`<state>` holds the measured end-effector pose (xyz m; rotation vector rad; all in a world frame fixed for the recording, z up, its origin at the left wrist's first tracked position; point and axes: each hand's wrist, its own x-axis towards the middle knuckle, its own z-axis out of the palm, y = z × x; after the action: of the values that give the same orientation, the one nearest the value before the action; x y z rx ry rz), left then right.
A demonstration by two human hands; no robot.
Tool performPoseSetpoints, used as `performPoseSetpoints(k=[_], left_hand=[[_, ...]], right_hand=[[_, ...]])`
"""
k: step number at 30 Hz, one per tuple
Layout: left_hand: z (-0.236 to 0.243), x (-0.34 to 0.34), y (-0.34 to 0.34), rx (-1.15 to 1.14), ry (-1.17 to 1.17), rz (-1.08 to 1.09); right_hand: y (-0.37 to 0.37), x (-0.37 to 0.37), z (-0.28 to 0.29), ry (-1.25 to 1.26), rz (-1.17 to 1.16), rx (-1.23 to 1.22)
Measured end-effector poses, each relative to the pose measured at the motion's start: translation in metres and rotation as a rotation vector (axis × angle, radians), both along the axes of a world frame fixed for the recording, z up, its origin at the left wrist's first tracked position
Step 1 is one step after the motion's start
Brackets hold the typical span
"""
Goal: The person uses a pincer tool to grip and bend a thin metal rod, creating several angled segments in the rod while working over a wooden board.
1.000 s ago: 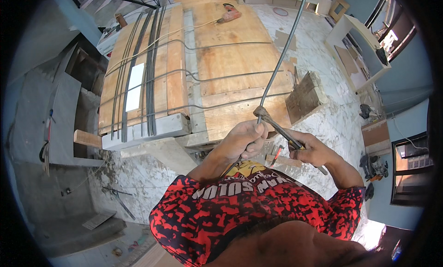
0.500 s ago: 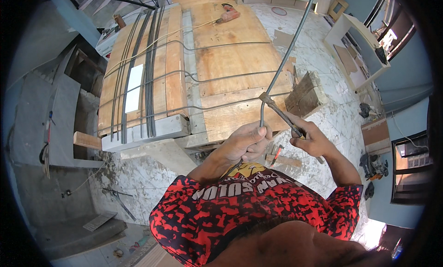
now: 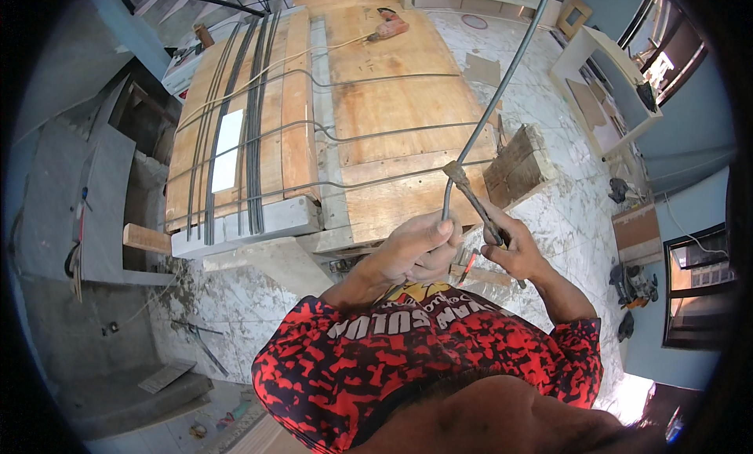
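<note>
A long grey steel rod (image 3: 502, 89) rises from my left hand (image 3: 423, 248) toward the upper right. My left hand is closed around its lower part, close to my chest. Just above that fist the rod has a bend, where the head of a rusty metal bending tool (image 3: 474, 197) is hooked on it. My right hand (image 3: 518, 246) is wrapped around the tool's handle, whose end pokes out below the fingers. Beyond the hands, several rods with small kinks (image 3: 376, 135) lie across a plywood-topped platform (image 3: 408, 97).
Bundles of straight rods (image 3: 252, 140) and a white rectangular piece (image 3: 227, 152) lie on the platform's left. A red power drill (image 3: 389, 27) with a pale cord rests at its far end. A rough block (image 3: 518, 165) stands by the right corner. A white open cabinet (image 3: 584, 54) stands far right.
My right hand and the tool handle have swung left, closer to my left hand. The rod's upper part now leans further right, and its bend looks sharper. My left hand keeps its grip.
</note>
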<state>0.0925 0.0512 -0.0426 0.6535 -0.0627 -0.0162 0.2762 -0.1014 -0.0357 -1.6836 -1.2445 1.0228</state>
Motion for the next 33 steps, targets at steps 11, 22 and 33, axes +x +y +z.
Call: performPoseSetpoints(k=[11,22,33], left_hand=[[0.008,-0.002,-0.009,0.224,0.110,0.141],[0.006,-0.004,-0.005,0.244,0.076,0.190],[0.011,0.002,0.004,0.229,0.100,0.270]], right_hand=[[-0.002,-0.017,-0.004,0.013,-0.061,0.116],[0.005,-0.033,-0.012,0.139,-0.117,0.141],[0.021,-0.041,-0.027,0.213,-0.177,0.238]])
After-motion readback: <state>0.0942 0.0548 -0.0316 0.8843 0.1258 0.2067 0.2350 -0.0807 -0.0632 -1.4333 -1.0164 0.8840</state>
